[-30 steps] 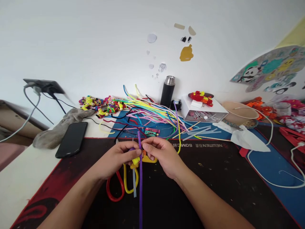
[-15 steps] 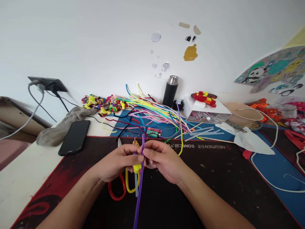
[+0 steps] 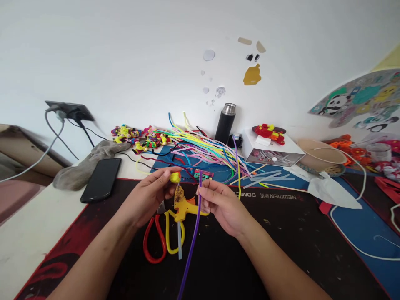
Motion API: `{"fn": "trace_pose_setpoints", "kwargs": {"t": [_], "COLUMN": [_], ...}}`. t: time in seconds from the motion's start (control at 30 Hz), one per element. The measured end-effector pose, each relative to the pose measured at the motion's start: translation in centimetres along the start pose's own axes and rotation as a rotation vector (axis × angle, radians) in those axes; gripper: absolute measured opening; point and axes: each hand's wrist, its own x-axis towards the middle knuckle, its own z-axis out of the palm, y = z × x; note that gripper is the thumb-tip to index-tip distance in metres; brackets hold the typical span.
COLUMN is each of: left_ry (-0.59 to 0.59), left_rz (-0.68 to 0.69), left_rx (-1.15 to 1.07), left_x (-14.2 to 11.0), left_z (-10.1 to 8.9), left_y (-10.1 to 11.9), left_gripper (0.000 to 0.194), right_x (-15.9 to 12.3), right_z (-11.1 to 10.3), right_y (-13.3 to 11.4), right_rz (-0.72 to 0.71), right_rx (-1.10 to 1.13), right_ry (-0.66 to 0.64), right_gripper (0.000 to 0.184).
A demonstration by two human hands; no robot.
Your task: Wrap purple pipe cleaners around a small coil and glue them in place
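"Where was the purple pipe cleaner (image 3: 196,229)?"
"Above the mat (image 3: 237,254), the right hand (image 3: 220,204) pinching near its top; the left hand (image 3: 153,189) pinched a yellow tuft (image 3: 175,177) near the glue gun (image 3: 181,211)."
"Heavy?"
"Likely it was light, soft, bendy, best held there."

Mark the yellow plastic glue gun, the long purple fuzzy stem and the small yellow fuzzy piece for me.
Yellow plastic glue gun (image 3: 180,209), head view: middle of its body.
Long purple fuzzy stem (image 3: 194,235), head view: midway along its visible length.
Small yellow fuzzy piece (image 3: 175,178), head view: its visible side.
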Motion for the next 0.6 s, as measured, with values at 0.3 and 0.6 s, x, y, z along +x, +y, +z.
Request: {"fn": "trace_pose_setpoints", "kwargs": {"t": [0.3,0.6], "left_ry": [0.017,-0.047], "left_rz": [0.118,0.243], "left_rx": [0.283,0.532], "left_x": [-0.05,-0.61], "left_z": [-0.01,0.68], "left_y": [-0.73,-0.92], "left_gripper": [0.059,0.043], "right_x": [0.03,0.01], "right_z": [0.1,-0.02], "right_y": [0.1,0.57], "right_rz": [-0.054,-0.102], "right_rx": [-0.139,-0.328], "right_ry": [0.044,0.015], "right_gripper": [0.04,0.038]}}
